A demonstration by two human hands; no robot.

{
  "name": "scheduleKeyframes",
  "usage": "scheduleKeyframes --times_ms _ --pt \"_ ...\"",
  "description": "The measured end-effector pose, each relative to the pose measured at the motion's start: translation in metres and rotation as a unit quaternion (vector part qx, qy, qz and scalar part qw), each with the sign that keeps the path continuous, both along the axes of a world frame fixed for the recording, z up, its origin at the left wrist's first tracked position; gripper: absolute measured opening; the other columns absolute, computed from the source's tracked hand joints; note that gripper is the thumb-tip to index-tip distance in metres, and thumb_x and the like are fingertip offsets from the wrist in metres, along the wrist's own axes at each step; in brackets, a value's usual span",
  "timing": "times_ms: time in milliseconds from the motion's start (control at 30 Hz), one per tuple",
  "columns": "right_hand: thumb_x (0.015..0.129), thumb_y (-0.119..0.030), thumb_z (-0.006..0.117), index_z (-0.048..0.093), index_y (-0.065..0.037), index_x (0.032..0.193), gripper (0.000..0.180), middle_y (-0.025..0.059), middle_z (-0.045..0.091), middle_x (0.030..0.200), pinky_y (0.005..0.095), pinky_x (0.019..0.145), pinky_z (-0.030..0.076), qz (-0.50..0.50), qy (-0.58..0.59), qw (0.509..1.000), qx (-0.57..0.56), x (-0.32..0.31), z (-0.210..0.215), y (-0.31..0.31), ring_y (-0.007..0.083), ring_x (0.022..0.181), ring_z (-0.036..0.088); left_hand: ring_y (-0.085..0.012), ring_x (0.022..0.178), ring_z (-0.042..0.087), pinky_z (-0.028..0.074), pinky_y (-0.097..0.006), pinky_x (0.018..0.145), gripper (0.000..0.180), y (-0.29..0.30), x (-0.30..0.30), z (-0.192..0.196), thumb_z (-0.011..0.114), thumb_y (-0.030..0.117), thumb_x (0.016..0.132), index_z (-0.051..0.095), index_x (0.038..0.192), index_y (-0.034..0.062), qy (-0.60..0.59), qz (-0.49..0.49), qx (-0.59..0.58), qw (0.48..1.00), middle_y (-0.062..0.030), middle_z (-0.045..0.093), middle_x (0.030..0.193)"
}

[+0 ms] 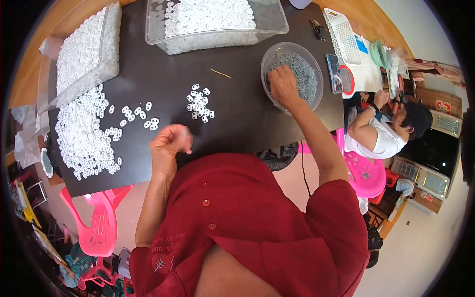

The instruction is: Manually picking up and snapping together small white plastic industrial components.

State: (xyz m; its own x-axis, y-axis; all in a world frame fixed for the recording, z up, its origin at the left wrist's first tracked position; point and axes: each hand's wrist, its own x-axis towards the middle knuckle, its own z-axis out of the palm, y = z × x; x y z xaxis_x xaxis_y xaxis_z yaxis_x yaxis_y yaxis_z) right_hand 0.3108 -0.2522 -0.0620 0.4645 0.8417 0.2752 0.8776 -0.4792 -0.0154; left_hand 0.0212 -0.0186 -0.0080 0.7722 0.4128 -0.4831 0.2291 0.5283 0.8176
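My right hand (283,85) rests, fingers bunched, among small grey screw-like pieces (304,74) in the round clear plastic tub (319,89) — picking-out, I judge, and the next move wants a fine pinch. My left hand (170,139) curls half-closed, blurred; whether either grips anything, I cannot tell.

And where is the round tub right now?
In the head view, the round tub stands on the table, at right, left of the phone, with the right hand in it.

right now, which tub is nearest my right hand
The round tub of grey pieces, with your right hand over it; the two rectangular tubs hold white pieces.
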Motion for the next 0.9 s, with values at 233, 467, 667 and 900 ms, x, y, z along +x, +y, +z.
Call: scheduleKeyframes --times_ms 233,467,667,900 --pt "0.073 -0.002 0.059 0.055 -0.005 0.079 0.007 0.0107 0.057 0.075 0.0399 0.064 0.046 -0.098 0.042 0.990 0.089 -0.012 0.009 -0.005 0.0303 0.072 0.055 -0.0121 0.061 0.058 0.048 -0.023 0.050 0.008 0.004 0.004 0.004 0.059 0.003 0.084 0.060 0.091 -0.0006 -0.004 0.027 -0.011 1.000 -0.0084 0.061 0.075" --pt "0.076 -0.006 0.065 0.063 -0.005 0.089 0.013 0.0008 0.061 0.081 0.0238 0.068 0.045 -0.200 0.377 0.876 0.226 -0.076 0.079 0.040 0.0094 0.072 0.056 -0.0148 0.064 0.059 0.050 -0.026 0.054 0.014 0.002 0.013 0.010 0.057 0.002 0.086 0.059 0.098 -0.0043 -0.021 0.031 -0.042 0.998 -0.0126 0.063 0.082" --pt "0.077 0.002 0.063 0.063 -0.003 0.089 0.012 0.0000 0.061 0.081 0.0209 0.069 0.044 0.005 0.573 0.778 0.260 -0.136 0.080 0.102 0.0065 0.075 0.055 -0.0134 0.062 0.060 0.050 -0.024 0.052 0.010 0.004 0.009 0.017 0.057 0.001 0.085 0.060 0.093 -0.0034 -0.042 0.050 -0.047 0.997 -0.0109 0.063 0.078" --pt "0.079 0.002 0.063 0.060 0.000 0.090 0.012 0.0029 0.062 0.082 0.0231 0.068 0.047 0.028 0.641 0.745 0.180 -0.165 0.085 0.134 0.0085 0.077 0.059 -0.0130 0.063 0.059 0.049 -0.024 0.053 0.010 0.005 -0.005 0.019 0.055 0.000 0.086 0.059 0.094 -0.0037 -0.054 0.079 -0.027 0.995 -0.0104 0.063 0.080"
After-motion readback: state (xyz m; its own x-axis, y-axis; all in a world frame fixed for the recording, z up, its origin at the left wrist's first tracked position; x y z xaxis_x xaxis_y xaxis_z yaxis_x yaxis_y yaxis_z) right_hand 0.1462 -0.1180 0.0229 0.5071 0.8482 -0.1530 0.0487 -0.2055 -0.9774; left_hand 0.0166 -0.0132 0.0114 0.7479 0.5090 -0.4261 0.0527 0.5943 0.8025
